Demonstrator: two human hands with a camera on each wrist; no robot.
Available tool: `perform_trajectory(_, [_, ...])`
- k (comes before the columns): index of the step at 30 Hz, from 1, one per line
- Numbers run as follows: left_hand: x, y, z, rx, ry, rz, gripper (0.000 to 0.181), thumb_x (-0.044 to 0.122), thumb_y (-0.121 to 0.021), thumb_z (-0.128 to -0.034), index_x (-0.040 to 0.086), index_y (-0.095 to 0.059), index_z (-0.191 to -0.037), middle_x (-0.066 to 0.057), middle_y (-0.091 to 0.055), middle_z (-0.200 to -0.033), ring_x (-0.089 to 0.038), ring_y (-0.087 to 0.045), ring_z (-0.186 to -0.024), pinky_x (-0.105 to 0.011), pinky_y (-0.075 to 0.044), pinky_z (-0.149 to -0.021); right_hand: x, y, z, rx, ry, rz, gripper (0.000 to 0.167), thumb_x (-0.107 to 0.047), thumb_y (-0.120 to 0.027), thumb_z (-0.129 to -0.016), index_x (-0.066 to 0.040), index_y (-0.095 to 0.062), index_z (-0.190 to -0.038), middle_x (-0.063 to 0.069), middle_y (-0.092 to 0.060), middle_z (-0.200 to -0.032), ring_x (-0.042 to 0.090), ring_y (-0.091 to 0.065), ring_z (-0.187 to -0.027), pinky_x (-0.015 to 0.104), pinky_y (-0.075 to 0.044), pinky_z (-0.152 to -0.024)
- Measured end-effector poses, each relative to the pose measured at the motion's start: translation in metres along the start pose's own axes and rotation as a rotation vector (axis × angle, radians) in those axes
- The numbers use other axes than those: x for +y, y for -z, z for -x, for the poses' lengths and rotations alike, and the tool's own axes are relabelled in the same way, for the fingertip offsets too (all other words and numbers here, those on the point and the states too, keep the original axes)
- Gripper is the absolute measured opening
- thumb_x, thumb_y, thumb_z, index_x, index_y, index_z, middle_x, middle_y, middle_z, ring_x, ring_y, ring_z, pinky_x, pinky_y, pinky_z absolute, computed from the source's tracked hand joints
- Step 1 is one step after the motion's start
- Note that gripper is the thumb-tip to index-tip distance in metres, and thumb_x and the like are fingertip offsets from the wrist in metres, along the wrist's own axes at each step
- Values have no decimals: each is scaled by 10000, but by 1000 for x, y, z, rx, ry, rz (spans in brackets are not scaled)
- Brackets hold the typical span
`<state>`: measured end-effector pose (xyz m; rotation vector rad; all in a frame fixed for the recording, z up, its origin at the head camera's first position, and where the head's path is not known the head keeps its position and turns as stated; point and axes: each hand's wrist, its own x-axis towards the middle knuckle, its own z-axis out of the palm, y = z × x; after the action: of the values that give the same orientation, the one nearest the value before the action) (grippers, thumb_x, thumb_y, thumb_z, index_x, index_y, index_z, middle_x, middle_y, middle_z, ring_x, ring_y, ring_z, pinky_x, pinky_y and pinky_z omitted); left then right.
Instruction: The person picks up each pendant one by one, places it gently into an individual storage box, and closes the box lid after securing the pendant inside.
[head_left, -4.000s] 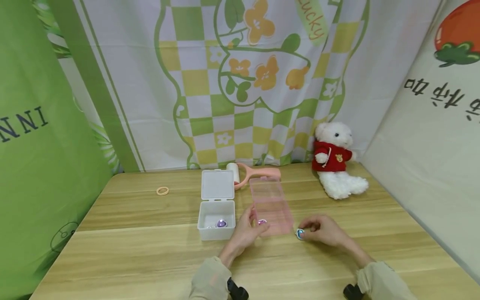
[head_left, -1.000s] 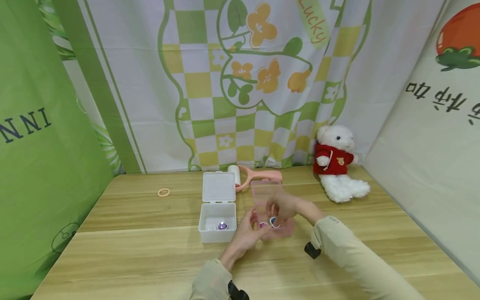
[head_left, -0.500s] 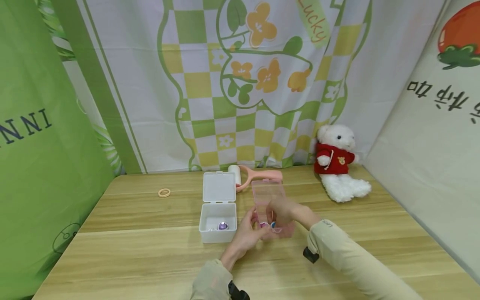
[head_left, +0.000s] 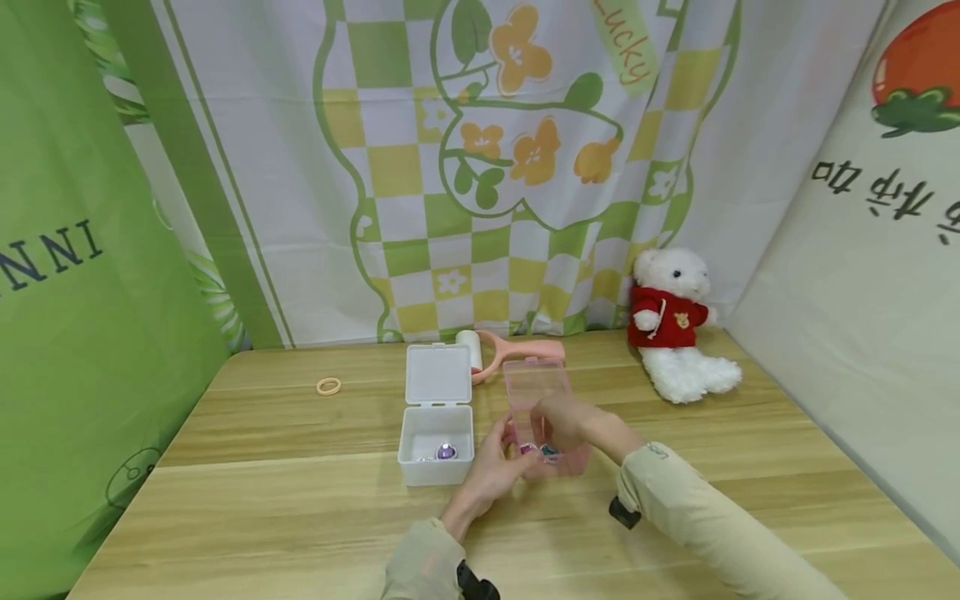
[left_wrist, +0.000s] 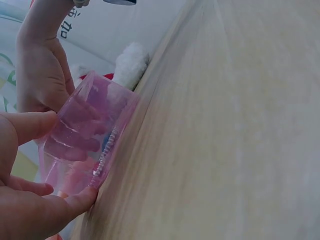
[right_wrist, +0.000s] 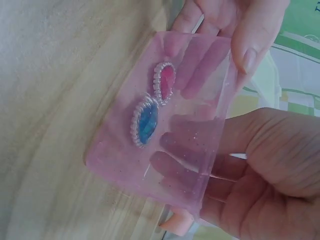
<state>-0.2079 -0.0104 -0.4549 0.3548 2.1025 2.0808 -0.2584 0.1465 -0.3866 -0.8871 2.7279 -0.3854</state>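
Note:
A see-through pink plastic box point(head_left: 573, 463) stands with its lid up. My left hand point(head_left: 491, 467) holds its left side, thumb on the near wall. Inside lie a pink gem with a beaded edge point(right_wrist: 166, 82) and, beside it, a blue gem with a beaded edge point(right_wrist: 147, 122). My right hand point(head_left: 566, 421) reaches into the box from above. In the right wrist view its loosely bent fingers point(right_wrist: 175, 145) show through the wall, close to the blue gem, not wrapped around it. Whether a fingertip touches the gem is unclear.
Left of the pink box, an open white box point(head_left: 437, 475) contains a purple gem point(head_left: 446, 451). Behind them lies a lint roller with a pink handle point(head_left: 532, 350). A yellowish ring point(head_left: 328, 386) lies far left; a white plush bear point(head_left: 678, 325) sits back right.
My right hand picked up the blue gem from the table right of the pink box and brought it left into the box. The gem has since settled inside. My left hand stays on the box.

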Motion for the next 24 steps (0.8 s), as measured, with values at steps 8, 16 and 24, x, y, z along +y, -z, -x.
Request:
perform_trajectory(8, [11,0,5,14,-1,-79,817,137,-685,-866,-94,-189,-1473,-338,-291,-1461,-447,-300,-1347,-539,-275,-1096,-9,-5,19,341,152,-88,108,46,-710,-787,-39,-646,-808,25,-645,-775,159,-618,-715,223,-496,-601])
perform_trajectory(16, [55,38,22,-53,-123,-209,610,183,-643,-923,-68,-375,-1411,-275,-465,-1372,-409,-474,-1247,-445,-434,-1008,-33,-2,14,613,132,-358,55,-29,-693,-854,-27,-683,-908,45,-689,-832,189,-654,-757,274,-548,-658])
perform_trajectory(24, [45,122,38,309,-169,-198,329,6,-650,-884,-128,-578,-1176,-278,-612,-1154,-331,-616,-1037,-219,-510,-839,-68,2,-8,596,10,-737,161,-4,-654,-865,23,-675,-1022,127,-683,-952,253,-648,-848,271,-544,-704])
